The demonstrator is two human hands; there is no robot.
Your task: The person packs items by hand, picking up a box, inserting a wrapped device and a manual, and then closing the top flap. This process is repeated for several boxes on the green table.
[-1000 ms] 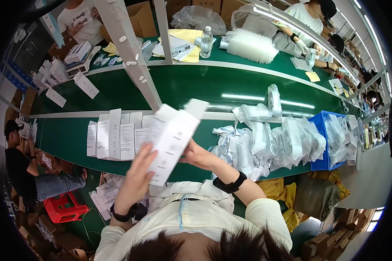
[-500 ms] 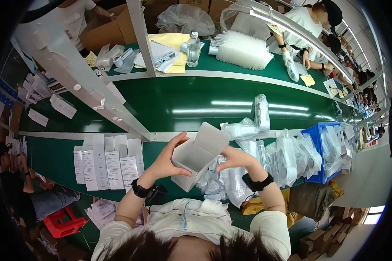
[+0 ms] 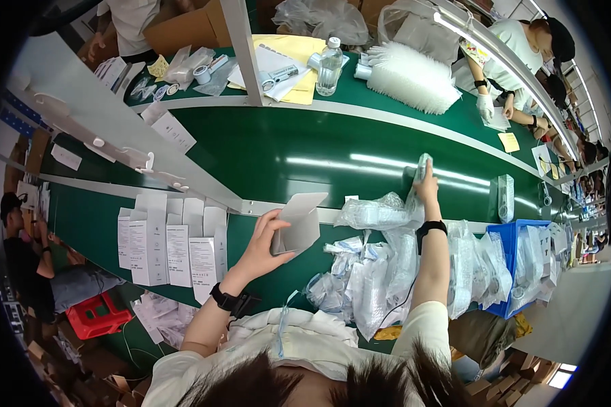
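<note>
My left hand point(image 3: 261, 243) is closed round one side of a white carton point(image 3: 304, 234), whose flap stands up and whose top is open. Over the green belt point(image 3: 251, 146), my right arm reaches out far, and my right hand point(image 3: 426, 188) grips a slim clear bubble-wrapped package point(image 3: 423, 163); its lower part is partly hidden by the fingers. Just below that hand lie more bubble-wrapped packages point(image 3: 380, 211) at the bench edge. Smaller clear bags point(image 3: 332, 292) lie piled between my arms.
Several white cartons point(image 3: 180, 254) stand in a row at the left. A blue bin point(image 3: 501, 237) with wrapped packages is at the right. Another wrapped package point(image 3: 506, 198) lies on the belt. A grey post point(image 3: 204, 183) rises left of centre. A plastic bottle point(image 3: 330, 66) stands on the far shelf.
My right hand has left the carton and reached forward and right to the wrapped package on the belt. My left hand keeps the carton. Another wrapped package now shows farther right. The view has shifted.
</note>
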